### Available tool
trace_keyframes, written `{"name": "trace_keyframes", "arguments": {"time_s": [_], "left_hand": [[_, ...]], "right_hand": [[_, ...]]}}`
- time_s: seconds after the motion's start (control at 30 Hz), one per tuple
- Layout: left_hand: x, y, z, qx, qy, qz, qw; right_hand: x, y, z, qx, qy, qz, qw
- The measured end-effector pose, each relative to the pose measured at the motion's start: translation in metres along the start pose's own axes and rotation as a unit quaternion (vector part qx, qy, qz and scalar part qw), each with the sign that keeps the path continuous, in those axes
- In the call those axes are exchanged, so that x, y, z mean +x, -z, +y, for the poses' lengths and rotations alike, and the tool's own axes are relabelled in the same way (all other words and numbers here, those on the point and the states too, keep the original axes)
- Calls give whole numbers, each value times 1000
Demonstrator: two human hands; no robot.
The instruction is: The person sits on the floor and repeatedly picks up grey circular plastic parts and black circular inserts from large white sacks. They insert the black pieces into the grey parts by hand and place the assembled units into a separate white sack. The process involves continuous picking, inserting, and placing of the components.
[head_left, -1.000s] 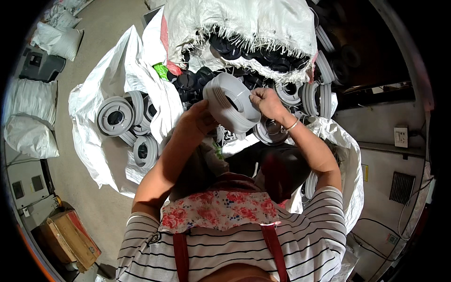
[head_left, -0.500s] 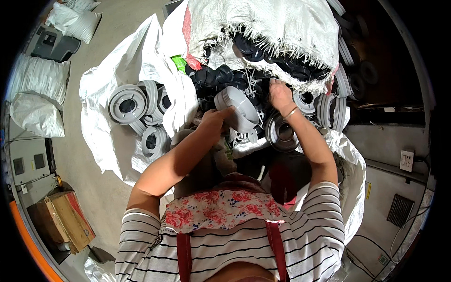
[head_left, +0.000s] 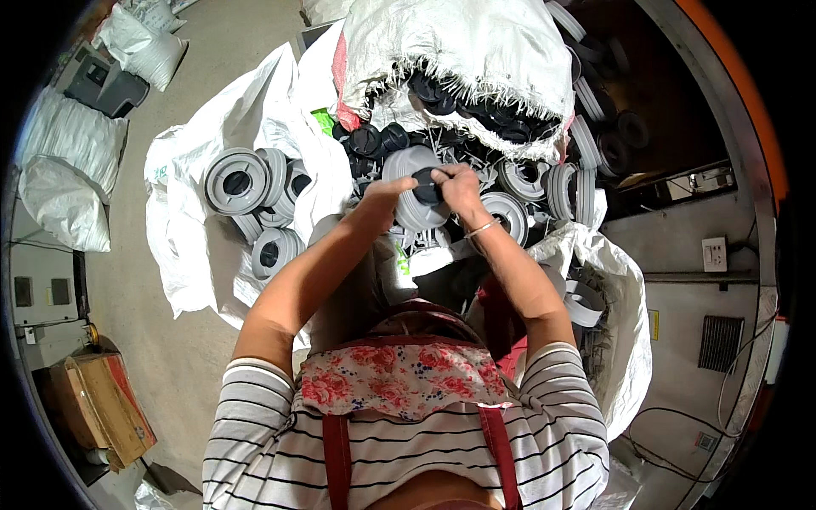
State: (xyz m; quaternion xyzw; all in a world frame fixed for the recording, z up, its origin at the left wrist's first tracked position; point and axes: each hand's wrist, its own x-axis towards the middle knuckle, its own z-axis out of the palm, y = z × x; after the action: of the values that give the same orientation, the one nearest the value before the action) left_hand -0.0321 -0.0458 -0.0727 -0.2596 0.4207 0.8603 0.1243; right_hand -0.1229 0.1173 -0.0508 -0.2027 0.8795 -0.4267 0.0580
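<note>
My left hand (head_left: 382, 203) is closed on the side of a round grey ribbed plastic part (head_left: 408, 163), held in front of me above the pile. With its fingers bent round a black round cap (head_left: 427, 190), my right hand (head_left: 461, 189) has the cap against the middle of the grey part. Whether the cap sits inside the part or only touches it, I cannot tell. Loose black caps (head_left: 365, 139) lie just beyond my hands. To the right of my right hand rests another grey round part (head_left: 507, 212).
A white woven sack (head_left: 459, 38) with a frayed mouth spills black caps at the far side. On the left, an open white sack (head_left: 191, 255) holds several grey parts with black centres (head_left: 236, 184). More grey rings (head_left: 561, 194) lie right; another open sack (head_left: 633, 340) stands nearer.
My right hand has come back from the black pile with a black cap to the grey part. The grey part has turned and moved slightly left. My view has shifted a little.
</note>
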Motion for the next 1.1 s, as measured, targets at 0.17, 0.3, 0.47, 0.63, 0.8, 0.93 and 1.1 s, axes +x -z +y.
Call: {"name": "trace_keyframes", "arguments": {"time_s": [0.17, 0.3, 0.47, 0.63, 0.8, 0.93, 1.1], "left_hand": [[-95, -61, 34, 60, -178, -162, 969], [-100, -39, 20, -22, -97, -184, 978], [-110, -44, 9, 24, -161, -103, 981], [-122, -33, 21, 68, -94, -117, 986], [-138, -45, 27, 41, -73, -101, 991], [-135, -28, 15, 139, -116, -73, 981], [-154, -39, 20, 73, -152, -27, 985]], "right_hand": [[-29, 46, -40, -17, 59, 40, 997], [-52, 75, -75, -79, 125, -90, 985], [-63, 84, -100, -188, 178, -210, 943], [-67, 88, -98, -226, 368, -237, 870], [-63, 92, -95, -133, 302, -278, 902], [-64, 71, -92, -30, 254, -232, 938], [-73, 70, -98, 9, 220, -259, 941]]}}
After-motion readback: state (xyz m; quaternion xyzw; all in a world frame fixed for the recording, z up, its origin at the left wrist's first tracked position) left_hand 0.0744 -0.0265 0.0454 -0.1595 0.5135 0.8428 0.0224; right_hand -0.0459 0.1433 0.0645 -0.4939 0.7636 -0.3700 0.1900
